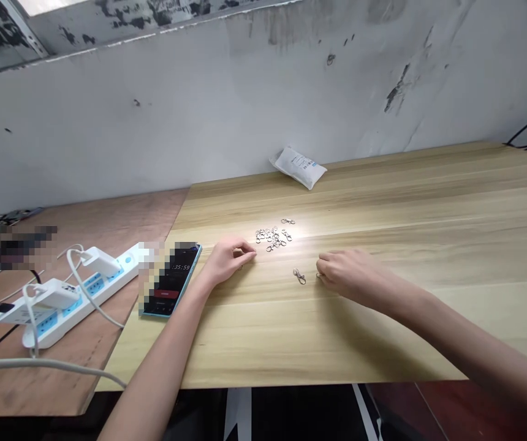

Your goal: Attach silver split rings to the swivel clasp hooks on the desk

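Observation:
Several silver swivel snap hooks [272,237] lie in a loose pile on the wooden table [405,214]. My left hand [231,258] rests just left of the pile, thumb and forefinger pressed together; anything between them is too small to make out. To the right, my right hand [342,271] is closed, palm down, low over the tabletop. A small metal end shows under its fingertips and looks like part of a snap hook; the rest is hidden. A single snap hook [299,276] lies between the two hands, nearer to the right one.
A white plastic packet [298,166] lies by the wall at the back. Left of my left arm is a phone [171,282] showing a timer. A white power strip [84,300] with chargers and cables occupies the brown board [102,361] on the left.

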### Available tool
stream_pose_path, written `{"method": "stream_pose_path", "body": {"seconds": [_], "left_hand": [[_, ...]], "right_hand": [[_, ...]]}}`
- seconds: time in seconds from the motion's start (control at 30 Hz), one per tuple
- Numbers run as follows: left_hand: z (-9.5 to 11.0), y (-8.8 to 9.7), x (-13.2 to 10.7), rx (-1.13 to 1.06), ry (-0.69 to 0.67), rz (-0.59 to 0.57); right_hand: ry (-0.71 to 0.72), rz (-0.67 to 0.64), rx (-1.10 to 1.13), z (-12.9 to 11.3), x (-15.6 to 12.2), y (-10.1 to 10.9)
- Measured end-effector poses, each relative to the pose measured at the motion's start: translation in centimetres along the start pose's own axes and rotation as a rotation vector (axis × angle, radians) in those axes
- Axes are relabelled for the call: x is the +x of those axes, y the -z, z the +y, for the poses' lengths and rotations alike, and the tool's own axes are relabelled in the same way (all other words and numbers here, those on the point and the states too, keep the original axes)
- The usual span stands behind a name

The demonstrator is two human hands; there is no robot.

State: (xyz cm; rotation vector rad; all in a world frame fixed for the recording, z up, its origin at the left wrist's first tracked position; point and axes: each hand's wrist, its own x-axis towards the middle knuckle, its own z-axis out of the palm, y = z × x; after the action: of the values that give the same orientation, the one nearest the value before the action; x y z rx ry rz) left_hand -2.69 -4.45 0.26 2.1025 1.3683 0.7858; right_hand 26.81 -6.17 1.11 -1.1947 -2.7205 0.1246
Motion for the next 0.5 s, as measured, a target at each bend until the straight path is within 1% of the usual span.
{"method": "stream_pose_path", "body": {"seconds": [0.1,0.17,0.23,0.3,0.37,0.43,0.5], "left_hand": [[0.1,-0.4,0.0,-0.132,0.064,0.034],[0.1,-0.6,0.1,-0.187,0.100,0.065],[0.1,-0.7,0.1,-0.221,0.129,0.084],[0.2,-0.8,0.2,-0.237,0.150,0.082],[0.4,-0.7,0.2,-0.244,0.173,0.075],[0.6,-0.7,0.1,-0.245,0.187,0.077],[0.8,-0.7,0.0,-0.237,0.189,0.076]], "right_hand": [[-0.034,-0.024,0.042,0.3,0.6,-0.5],[-0.079,-0.013,0.118,0.2,1.0,-0.5],[-0.105,0.020,0.306,-0.1,1.6,-0.3],[-0.098,0.051,0.624,-0.3,2.4,0.3],[-0.133,0.095,0.936,-0.5,3.6,0.9],[-0.127,0.089,1.102,-0.5,4.9,1.1],[-0.110,0.092,1.156,-0.5,6.1,0.7]]}}
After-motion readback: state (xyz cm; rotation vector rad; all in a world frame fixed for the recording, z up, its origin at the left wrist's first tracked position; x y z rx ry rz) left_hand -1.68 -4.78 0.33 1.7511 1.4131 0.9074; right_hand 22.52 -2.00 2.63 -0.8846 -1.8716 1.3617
